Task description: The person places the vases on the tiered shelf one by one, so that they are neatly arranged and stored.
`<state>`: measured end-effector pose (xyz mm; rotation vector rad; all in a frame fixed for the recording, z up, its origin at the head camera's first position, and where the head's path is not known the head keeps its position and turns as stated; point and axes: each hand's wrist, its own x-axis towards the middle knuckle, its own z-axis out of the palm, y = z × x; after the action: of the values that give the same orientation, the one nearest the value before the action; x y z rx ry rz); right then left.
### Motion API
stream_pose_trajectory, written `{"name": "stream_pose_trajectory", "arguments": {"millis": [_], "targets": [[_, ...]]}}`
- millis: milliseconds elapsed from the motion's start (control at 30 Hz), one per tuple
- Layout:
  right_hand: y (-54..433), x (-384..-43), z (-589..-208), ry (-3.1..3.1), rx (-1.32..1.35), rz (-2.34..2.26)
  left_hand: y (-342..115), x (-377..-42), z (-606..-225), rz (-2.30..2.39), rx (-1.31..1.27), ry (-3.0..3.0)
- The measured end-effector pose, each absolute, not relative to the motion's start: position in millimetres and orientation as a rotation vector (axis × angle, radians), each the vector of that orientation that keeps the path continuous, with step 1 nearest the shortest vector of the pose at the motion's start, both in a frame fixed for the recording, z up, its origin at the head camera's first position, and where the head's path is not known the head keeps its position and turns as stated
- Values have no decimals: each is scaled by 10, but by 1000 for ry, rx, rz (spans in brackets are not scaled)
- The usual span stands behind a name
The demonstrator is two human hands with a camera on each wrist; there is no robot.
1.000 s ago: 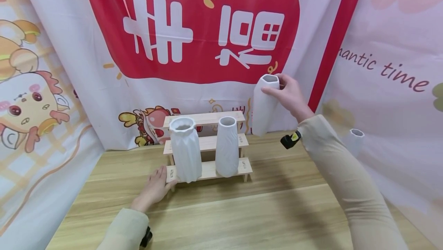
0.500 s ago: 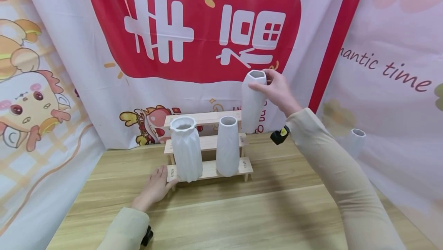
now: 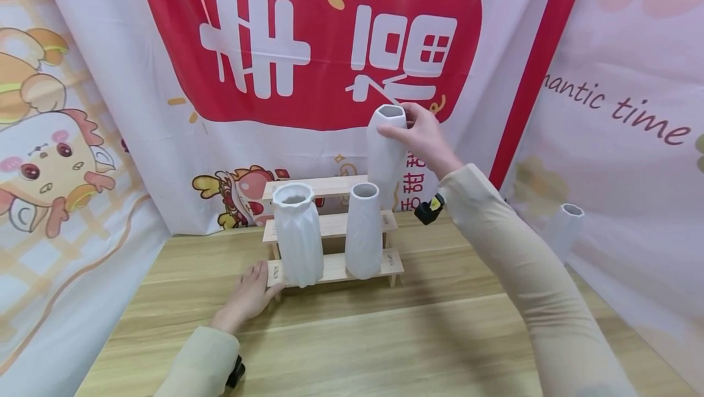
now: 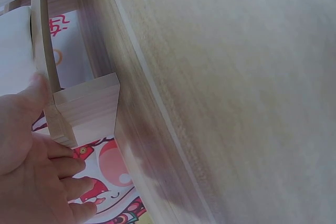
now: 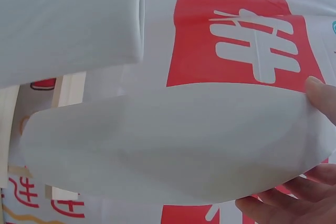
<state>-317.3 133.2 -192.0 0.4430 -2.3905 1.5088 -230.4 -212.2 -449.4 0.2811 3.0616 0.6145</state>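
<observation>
In the head view a three-tier wooden stand point(image 3: 334, 270) sits on the table. My left hand point(image 3: 247, 294) grips the left end of its lowest tier, thumb at the front edge and fingers past the end point(image 4: 63, 129). My right hand point(image 3: 423, 134) holds a white vase with a pentagonal mouth point(image 3: 385, 146) near its rim, above the stand's right side. In the right wrist view that vase point(image 5: 168, 142) spans the picture, thumb on one side, fingers on the other. A ruffled-rim white vase point(image 3: 299, 238) and a smooth-rim white vase point(image 3: 363, 235) stand on the lowest tier.
Another white vase point(image 3: 563, 232) stands at the far right, partly behind my right sleeve. A printed cloth point(image 3: 330, 140) hangs directly behind the stand, and more cloth walls close both sides. The wooden table point(image 3: 341, 348) stretches in front.
My right hand has carried the pentagonal-mouth vase leftward, from beside the stand to over its right part. My left hand stays at the lowest tier's end.
</observation>
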Motion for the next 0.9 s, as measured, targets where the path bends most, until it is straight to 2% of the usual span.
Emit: {"name": "stream_pose_trajectory", "arguments": {"millis": [900], "targets": [[674, -3189, -1890, -2422, 534, 1563, -2106, -2302, -4477, 586, 269, 3064]]}}
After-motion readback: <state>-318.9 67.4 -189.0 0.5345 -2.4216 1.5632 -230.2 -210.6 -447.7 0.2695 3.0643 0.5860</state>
